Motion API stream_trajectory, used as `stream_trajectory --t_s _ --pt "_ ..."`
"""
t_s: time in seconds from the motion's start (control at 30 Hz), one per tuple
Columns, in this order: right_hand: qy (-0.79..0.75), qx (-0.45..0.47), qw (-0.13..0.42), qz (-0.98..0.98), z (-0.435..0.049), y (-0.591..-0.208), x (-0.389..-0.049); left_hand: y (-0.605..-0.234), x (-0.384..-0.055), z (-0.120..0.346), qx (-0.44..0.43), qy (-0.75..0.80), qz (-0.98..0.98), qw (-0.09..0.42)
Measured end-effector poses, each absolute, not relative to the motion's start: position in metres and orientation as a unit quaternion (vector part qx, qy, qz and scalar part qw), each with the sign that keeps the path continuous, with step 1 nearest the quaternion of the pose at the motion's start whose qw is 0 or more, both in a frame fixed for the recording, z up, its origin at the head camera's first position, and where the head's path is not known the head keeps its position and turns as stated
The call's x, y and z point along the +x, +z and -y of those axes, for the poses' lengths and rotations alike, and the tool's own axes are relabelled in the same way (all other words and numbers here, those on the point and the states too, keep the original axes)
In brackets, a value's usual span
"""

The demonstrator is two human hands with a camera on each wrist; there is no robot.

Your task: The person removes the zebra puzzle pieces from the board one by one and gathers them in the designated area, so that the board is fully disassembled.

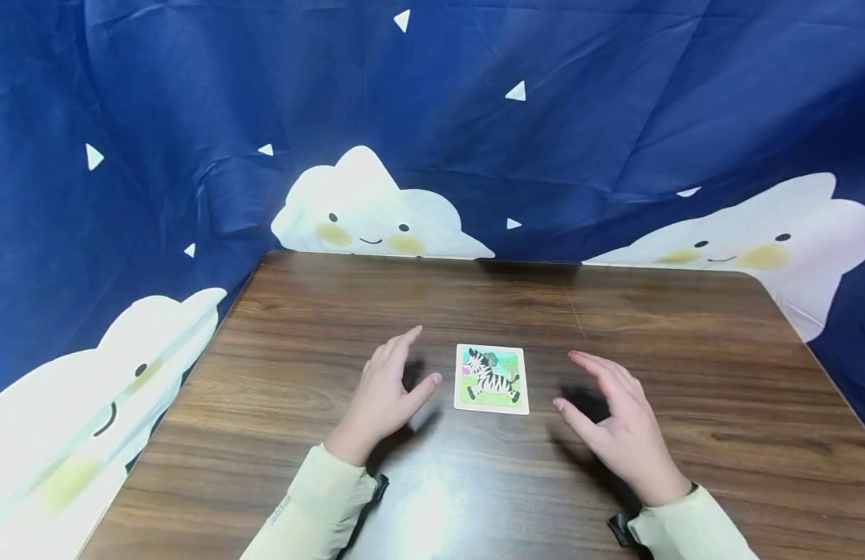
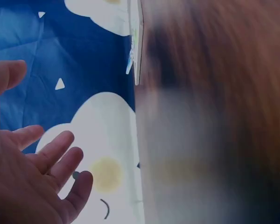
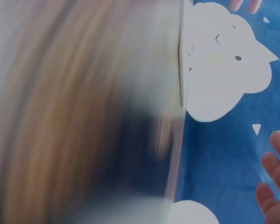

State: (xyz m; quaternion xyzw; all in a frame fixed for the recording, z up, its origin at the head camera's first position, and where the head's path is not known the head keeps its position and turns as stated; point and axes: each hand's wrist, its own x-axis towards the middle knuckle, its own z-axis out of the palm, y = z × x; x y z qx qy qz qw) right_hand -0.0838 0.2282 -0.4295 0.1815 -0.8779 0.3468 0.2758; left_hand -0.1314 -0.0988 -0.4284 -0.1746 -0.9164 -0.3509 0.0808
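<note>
A square picture board [image 1: 492, 379] with a pale border and a running zebra on green and blue lies flat on the wooden table. To its left my left hand [image 1: 385, 389] hovers apart from it, thumb and fingers spread. On the other side, my right hand [image 1: 621, 420] is held off the board, its thumb and fingertips turned toward it. Both palms are bare of any object. In the left wrist view the board [image 2: 138, 51] appears edge-on beyond the loosely spread left fingers [image 2: 67, 163]. Right fingertips [image 3: 274, 165] show at the side of the right wrist view.
The brown wood-grain table [image 1: 320, 311] extends around the board, with a glare patch near its front. Behind and to the left hangs a blue cloth [image 1: 544, 155] printed with smiling clouds and white triangles. Dark straps show at both sleeve cuffs.
</note>
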Motion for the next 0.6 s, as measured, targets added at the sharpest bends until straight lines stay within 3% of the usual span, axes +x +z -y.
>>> stream_trajectory --t_s 0.6 --pt "0.374 0.174 0.237 0.879 -0.192 -0.439 -0.104 -0.456 -0.157 0.08 -0.163 -0.469 0.867 0.045"
